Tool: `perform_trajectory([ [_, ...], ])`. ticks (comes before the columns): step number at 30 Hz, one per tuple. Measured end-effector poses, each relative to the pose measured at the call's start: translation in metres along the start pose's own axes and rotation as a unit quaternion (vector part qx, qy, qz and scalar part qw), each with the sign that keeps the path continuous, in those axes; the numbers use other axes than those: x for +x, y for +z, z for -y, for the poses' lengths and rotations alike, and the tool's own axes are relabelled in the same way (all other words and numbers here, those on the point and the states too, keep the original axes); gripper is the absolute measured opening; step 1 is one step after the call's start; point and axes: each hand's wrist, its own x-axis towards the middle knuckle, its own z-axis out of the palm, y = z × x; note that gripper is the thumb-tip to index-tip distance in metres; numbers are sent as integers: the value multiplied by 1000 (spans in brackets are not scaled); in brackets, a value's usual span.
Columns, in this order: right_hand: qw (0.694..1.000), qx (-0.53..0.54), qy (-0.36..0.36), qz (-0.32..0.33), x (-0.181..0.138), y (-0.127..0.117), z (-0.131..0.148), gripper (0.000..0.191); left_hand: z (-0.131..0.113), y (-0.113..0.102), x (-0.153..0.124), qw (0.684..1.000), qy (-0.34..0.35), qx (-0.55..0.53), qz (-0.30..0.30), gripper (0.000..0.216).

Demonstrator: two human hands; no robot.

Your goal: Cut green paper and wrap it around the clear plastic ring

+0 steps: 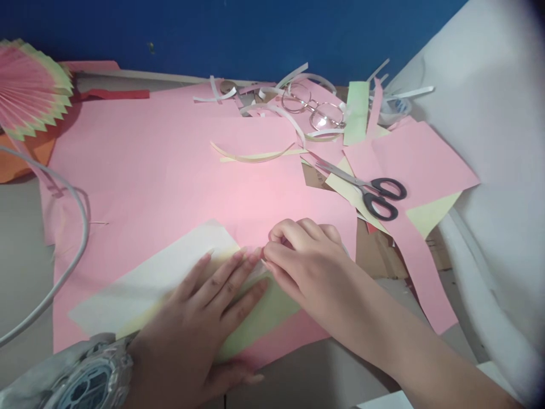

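My left hand [213, 307] lies flat with its fingers stretched out over a white sheet of paper [157, 272] and a light green sheet [264, 318]. A narrow yellowish band of paper shows between the two, partly under my fingers. Beside my left fingertips, my right hand [309, 258] is closed in a pinch at the upper edge of these sheets. Whatever is between its thumb and fingers is hidden. A large pink sheet [162, 170] spreads underneath everything.
Black-handled scissors [370, 190] lie on paper scraps at the right. Glasses [313, 108], curled paper strips [255, 156] and a tape roll [394, 108] are farther back. A pleated paper fan [32, 91] and a white cable [79, 238] are at the left.
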Motion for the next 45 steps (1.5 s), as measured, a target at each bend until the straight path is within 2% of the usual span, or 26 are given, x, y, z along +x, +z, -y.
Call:
perform_trajectory([
  [9,1000,8,-1,22,-1,0,-2,14,1,-1,-2,1000,0,-15,3,80],
  [20,1000,5,10,18,-2,2,-2,13,-1,0,-2,1000,-2,3,-7,86],
  [29,1000,9,2,16,-3,2,-2,13,-4,2,-6,999,-14,5,-39,71],
  [36,1000,3,-3,6,-3,3,-4,13,-1,2,-3,999,-37,-15,-26,80],
  [41,1000,16,-6,-4,-3,4,-4,13,-3,0,0,997,-53,-21,-44,85],
  [45,1000,15,-3,0,-3,3,-3,13,-4,3,0,997,-49,-13,-66,76],
])
